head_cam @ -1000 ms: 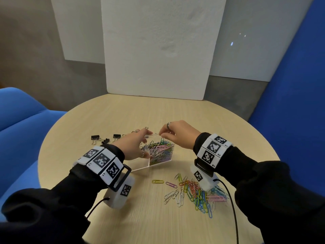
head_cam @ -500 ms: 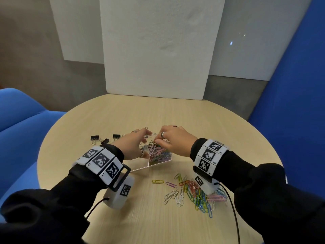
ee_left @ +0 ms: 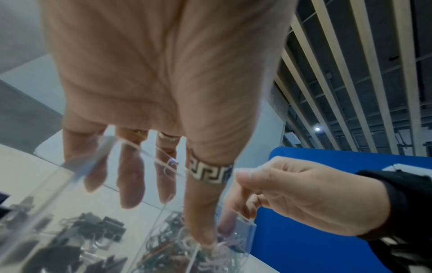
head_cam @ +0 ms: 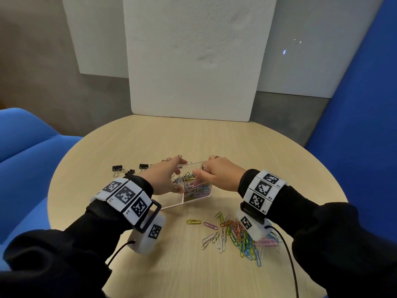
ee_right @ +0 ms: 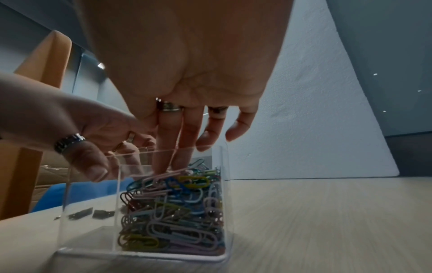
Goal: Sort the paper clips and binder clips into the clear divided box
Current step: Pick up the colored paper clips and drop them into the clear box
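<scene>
The clear divided box [head_cam: 171,203] stands mid-table. Its right compartment is heaped with coloured paper clips [head_cam: 197,189]. My left hand [head_cam: 178,176] grips the box, fingers over the far wall and ringed thumb down among the clips [ee_left: 187,254]. In the left wrist view black binder clips [ee_left: 81,240] show through the other compartment. My right hand [head_cam: 198,174] reaches in from the right. In the right wrist view its straight fingers [ee_right: 163,162] press on the paper clips [ee_right: 175,212]. A loose pile of paper clips [head_cam: 240,235] lies below my right wrist.
Several black binder clips [head_cam: 117,168] lie on the round wooden table [head_cam: 279,168] left of the box. A white foam board [head_cam: 193,61] stands at the table's far edge. Blue seating [head_cam: 25,147] flanks the table on both sides.
My right hand came down and leftward from above the box rim, and its fingers now dip into the paper clip compartment. The left hand and the box have stayed put.
</scene>
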`<state>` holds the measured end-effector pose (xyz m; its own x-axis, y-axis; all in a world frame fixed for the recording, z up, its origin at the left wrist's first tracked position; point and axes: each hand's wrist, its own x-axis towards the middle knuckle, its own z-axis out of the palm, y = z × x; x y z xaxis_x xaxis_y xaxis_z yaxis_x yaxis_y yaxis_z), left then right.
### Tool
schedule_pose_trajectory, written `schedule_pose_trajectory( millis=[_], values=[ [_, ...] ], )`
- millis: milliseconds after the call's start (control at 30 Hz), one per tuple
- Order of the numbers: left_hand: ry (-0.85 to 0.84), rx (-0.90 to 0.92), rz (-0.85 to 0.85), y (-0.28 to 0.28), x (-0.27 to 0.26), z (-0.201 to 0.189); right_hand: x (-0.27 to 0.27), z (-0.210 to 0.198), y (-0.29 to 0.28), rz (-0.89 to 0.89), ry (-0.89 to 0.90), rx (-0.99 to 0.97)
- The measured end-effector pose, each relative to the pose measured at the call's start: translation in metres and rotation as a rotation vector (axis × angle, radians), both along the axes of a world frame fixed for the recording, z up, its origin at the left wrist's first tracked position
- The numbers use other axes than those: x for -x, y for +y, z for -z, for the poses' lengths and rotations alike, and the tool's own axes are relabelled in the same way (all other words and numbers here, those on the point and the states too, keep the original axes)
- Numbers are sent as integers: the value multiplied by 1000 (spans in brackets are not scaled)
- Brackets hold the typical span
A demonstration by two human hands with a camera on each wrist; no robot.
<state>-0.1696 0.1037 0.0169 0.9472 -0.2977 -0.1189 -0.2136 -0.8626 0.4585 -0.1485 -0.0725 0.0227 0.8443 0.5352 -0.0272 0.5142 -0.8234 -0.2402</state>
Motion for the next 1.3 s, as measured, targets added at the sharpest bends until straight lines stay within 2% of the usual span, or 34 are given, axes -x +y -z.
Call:
schedule_pose_trajectory(
  millis=[100,233,300,367,467,500,567,733,867,933,1033,1100,1200,1300],
  values=[
    [9,3,1,-1,-1,0,-5,4,3,17,-76,-47],
    [11,13,0,-1,-1,-1,-6,11,7,-21,-209,188],
    [13,16,-2,-1,-1,-1,-6,13,6,-30,-213,270],
    [12,20,-5,-1,-1,-1,-6,11,2,-4,-145,188],
    [7,18,-10,-2,-3,-2,-5,-2,-10,62,-69,-141],
    [6,14,-13,-3,-4,-2,-3,-8,-17,76,-52,-191],
    [7,11,-19,-4,-5,-2,1,-15,-34,90,27,-142],
    [10,2,-15,-5,-6,-2,18,-2,-90,209,392,214],
    [15,1,-14,-5,-6,-2,37,13,-125,418,553,237],
    [15,-2,-13,-5,-6,-2,47,20,-128,454,616,228],
    [14,-7,-14,-5,-5,-2,56,28,-117,468,643,89],
    [17,-7,-14,-6,-5,-3,56,29,-110,486,599,22],
    [17,-7,-11,-6,-4,-3,57,24,-105,512,497,123],
    [17,-6,-8,-6,-4,-3,64,25,-98,495,488,138]
  ],
)
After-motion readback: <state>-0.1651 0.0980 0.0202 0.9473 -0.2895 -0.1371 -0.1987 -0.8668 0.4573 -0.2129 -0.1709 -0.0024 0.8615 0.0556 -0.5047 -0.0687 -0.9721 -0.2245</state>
